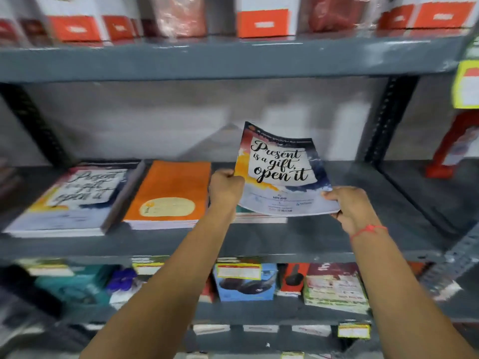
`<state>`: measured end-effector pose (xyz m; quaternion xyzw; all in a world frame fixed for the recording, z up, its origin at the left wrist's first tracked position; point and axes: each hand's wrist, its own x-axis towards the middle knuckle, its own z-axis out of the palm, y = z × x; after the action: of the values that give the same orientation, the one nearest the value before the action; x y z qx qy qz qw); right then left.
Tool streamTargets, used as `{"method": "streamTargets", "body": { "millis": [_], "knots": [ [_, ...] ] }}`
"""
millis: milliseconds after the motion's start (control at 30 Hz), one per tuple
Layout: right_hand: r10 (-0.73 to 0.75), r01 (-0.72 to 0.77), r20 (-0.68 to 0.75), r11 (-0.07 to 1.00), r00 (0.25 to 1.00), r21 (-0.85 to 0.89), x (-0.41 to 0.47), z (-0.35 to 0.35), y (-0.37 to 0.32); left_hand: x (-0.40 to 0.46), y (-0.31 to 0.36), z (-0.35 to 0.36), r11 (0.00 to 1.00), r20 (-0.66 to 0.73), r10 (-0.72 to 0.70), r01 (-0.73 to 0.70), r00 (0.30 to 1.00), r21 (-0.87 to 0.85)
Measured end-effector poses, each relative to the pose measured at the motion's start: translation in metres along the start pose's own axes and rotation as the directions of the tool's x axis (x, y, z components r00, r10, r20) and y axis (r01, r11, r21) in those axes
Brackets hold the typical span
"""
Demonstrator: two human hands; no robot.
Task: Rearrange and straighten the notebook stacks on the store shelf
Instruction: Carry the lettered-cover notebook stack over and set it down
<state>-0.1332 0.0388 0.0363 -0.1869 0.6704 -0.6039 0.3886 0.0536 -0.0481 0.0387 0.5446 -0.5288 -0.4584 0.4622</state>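
A thin notebook (281, 169) with "Present is a gift, open it" on its cover is tilted up above the grey middle shelf (285, 239). My left hand (225, 189) grips its left edge and my right hand (348, 204) grips its lower right corner. Under it lies another notebook (259, 216), mostly hidden, flat on the shelf. To the left stands a stack of orange notebooks (168, 193). Further left is a stack with the same "Present is a gift" cover (75, 200), turned slightly askew.
Red-and-white boxes (264, 22) line the top shelf. The lower shelf holds boxed goods, among them a blue box (245, 283), with yellow price labels on the shelf edge. A red item (451, 151) stands at the right on the neighbouring shelf, past a black upright (388, 117).
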Motion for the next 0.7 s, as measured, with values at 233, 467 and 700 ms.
{"method": "streamTargets", "body": {
  "millis": [233,467,700],
  "knots": [
    [-0.082,0.095,0.234,0.994,0.969,-0.045,-0.052,0.188,0.017,0.054,-0.031,-0.19,0.998,-0.27,-0.056,0.05,0.961,-0.027],
    [-0.1,0.145,0.295,0.98,0.95,-0.135,-0.107,0.366,0.079,0.11,-0.087,-0.365,0.992,-0.389,-0.094,0.117,0.916,0.035],
    [-0.111,0.187,0.23,0.921,0.967,-0.342,-0.123,0.439,0.118,0.149,-0.136,-0.432,0.953,-0.284,-0.121,0.191,0.951,0.236]
  ]
}}
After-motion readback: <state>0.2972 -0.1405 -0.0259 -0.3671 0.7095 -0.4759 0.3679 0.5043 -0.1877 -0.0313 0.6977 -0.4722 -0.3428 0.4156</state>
